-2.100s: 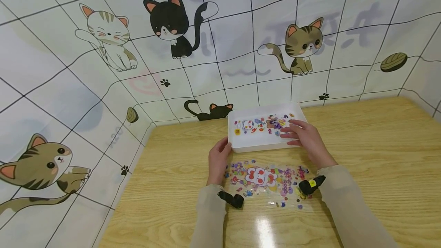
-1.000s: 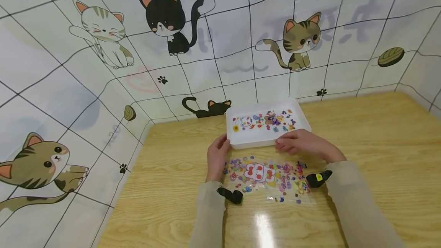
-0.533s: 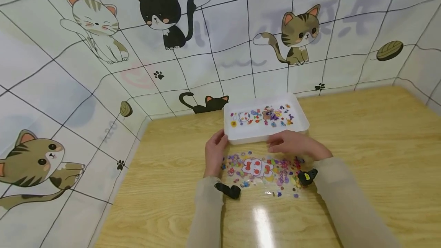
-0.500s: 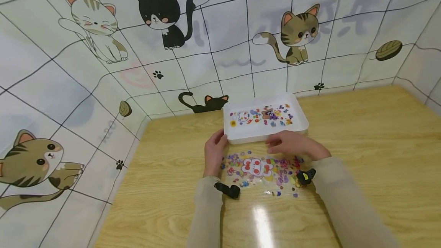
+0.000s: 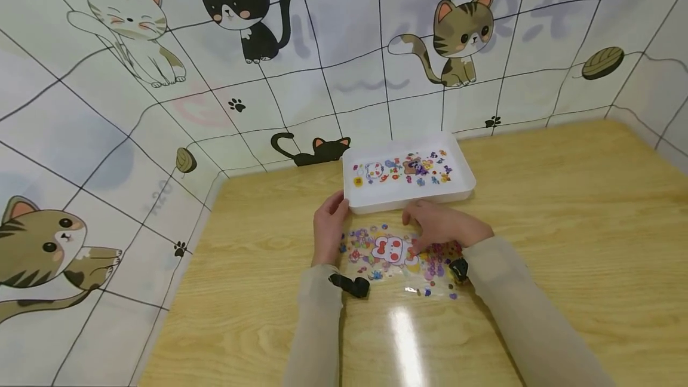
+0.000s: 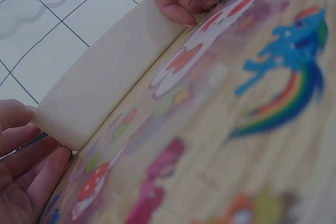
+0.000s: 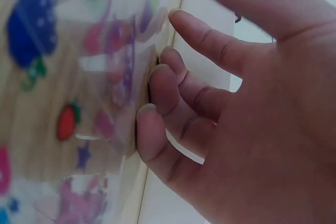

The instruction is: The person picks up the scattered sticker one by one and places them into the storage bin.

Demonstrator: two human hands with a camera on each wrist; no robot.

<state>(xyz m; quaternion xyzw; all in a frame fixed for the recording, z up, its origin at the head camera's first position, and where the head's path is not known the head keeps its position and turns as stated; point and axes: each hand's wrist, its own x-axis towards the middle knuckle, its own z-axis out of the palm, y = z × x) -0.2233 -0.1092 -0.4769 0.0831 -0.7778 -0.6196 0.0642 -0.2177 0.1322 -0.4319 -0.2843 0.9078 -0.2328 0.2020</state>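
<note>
A shallow white tray point(image 5: 376, 203) stands at the back of the table, with colourful small cartoon pictures on its floor. My left hand point(image 5: 328, 227) holds its front left corner; in the left wrist view, fingers point(image 6: 44, 169) meet the corner low down by the table. In front of the tray lies a clear plastic sheet point(image 5: 395, 249) printed with a white rabbit and many small figures. Over the right half of this sheet reaches my right hand point(image 5: 443, 224), thumb above the rabbit. In the right wrist view its bent fingertips point(image 7: 152, 129) touch down between sheet and tray, holding nothing.
The wooden table point(image 5: 242, 291) meets a cat-patterned wall covering point(image 5: 344, 82) behind the tray and on the left. Black straps circle both sleeves at the wrists. A bright light reflection lies on the tabletop in front of the sheet.
My right hand has come from over the tray, past its front edge, down to the sheet's upper edge. The left hand stays at the tray's corner. The head view has tilted down slightly.
</note>
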